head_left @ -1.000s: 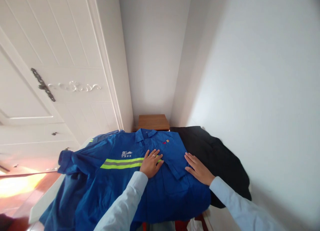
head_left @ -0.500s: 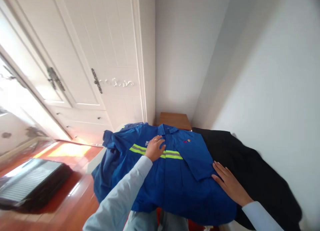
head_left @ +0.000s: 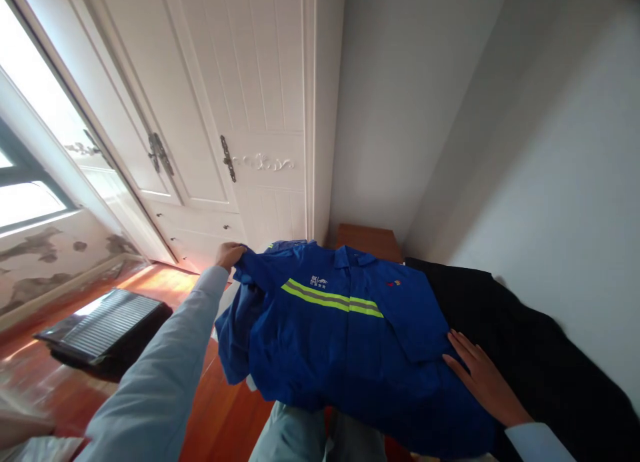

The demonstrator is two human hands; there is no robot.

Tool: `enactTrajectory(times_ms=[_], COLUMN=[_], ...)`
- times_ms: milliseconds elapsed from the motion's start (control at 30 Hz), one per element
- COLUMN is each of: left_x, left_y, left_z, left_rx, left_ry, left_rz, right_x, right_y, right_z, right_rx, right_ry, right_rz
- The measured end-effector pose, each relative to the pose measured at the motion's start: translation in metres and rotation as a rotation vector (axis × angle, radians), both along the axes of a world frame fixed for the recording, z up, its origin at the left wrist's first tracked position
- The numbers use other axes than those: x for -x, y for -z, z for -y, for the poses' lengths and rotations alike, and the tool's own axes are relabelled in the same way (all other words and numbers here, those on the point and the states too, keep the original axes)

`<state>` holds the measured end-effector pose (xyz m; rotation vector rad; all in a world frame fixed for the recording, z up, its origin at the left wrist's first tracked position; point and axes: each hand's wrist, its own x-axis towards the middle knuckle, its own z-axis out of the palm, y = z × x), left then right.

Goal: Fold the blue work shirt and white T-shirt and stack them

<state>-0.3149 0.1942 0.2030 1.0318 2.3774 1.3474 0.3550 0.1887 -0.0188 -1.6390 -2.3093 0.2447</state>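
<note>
A blue work jacket [head_left: 310, 349] with a yellow and grey reflective stripe lies spread in front of me, collar away from me. My left hand [head_left: 231, 254] is closed on the end of its left-side sleeve, at the jacket's far left corner; the fingertips are partly hidden. The other sleeve is folded down over the jacket's front. My right hand [head_left: 483, 379] lies flat near that sleeve's end, fingers stretched out. More blue cloth hangs below the left sleeve.
Black cloth [head_left: 540, 329] lies at the right against the grey wall. A brown wooden top [head_left: 370, 239] stands behind the collar. White wardrobe doors [head_left: 270, 95] rise at the far left. A dark ribbed case [head_left: 107, 325] rests on the reddish wooden floor [head_left: 210, 409].
My left hand has moved left from the jacket's chest to the sleeve and closed on it. My right hand stays flat by the folded sleeve. The view has turned left.
</note>
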Motion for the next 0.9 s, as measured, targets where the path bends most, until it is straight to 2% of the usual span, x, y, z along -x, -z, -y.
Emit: enactTrajectory(times_ms=[67,100,167,200,233,300,400,433,500,567,600,667,767,800,900], left_x=[-0.031,-0.051,-0.09,-0.108,-0.124,-0.145,-0.152,-0.151,-0.144,-0.137,-0.134,-0.13,-0.128,-0.128,-0.127], left_y=[-0.002,-0.001,0.008,0.015,0.023,0.038,0.05,0.051,0.051,0.053,0.056,0.068,0.094,0.102,0.121], left_z=[0.005,0.009,0.021,0.029,0.038,0.059,0.089,0.098,0.111,0.116,0.116,0.112,0.105,0.103,0.102], left_rx=[-0.146,-0.24,-0.428,-0.436,-0.433,-0.381,-0.399,-0.45,-0.558,-0.568,-0.519,-0.351,-0.078,-0.006,0.103], left_ry=[0.061,0.13,0.611,0.805,0.859,0.892,0.933,0.907,0.748,0.57,0.532,0.557,0.636,0.643,0.626], left_rz=[-0.056,-0.101,-0.342,-0.425,-0.453,-0.419,-0.273,-0.242,-0.236,-0.279,-0.306,-0.367,-0.453,-0.466,-0.454], right_x=[0.0,0.0,0.0,0.0,-0.001,-0.001,0.007,0.015,0.042,0.084,0.11,0.168,0.257,0.284,0.348], right_y=[0.0,0.001,0.003,0.004,0.004,0.002,-0.017,-0.028,-0.054,-0.082,-0.094,-0.111,-0.119,-0.119,-0.118], right_z=[0.0,0.0,-0.001,-0.001,-0.001,-0.003,-0.006,-0.006,-0.006,-0.007,-0.009,-0.016,-0.042,-0.055,-0.098], right_rx=[-0.007,-0.008,-0.005,-0.003,-0.001,0.019,0.076,0.073,0.01,-0.063,-0.061,0.005,0.145,0.204,0.394], right_ry=[0.011,0.016,0.023,0.026,0.028,0.031,0.072,0.095,0.114,0.036,-0.037,-0.189,-0.318,-0.303,-0.114], right_rz=[-0.001,-0.003,-0.008,-0.01,-0.012,-0.014,-0.014,-0.026,-0.084,-0.181,-0.234,-0.328,-0.487,-0.521,-0.539])
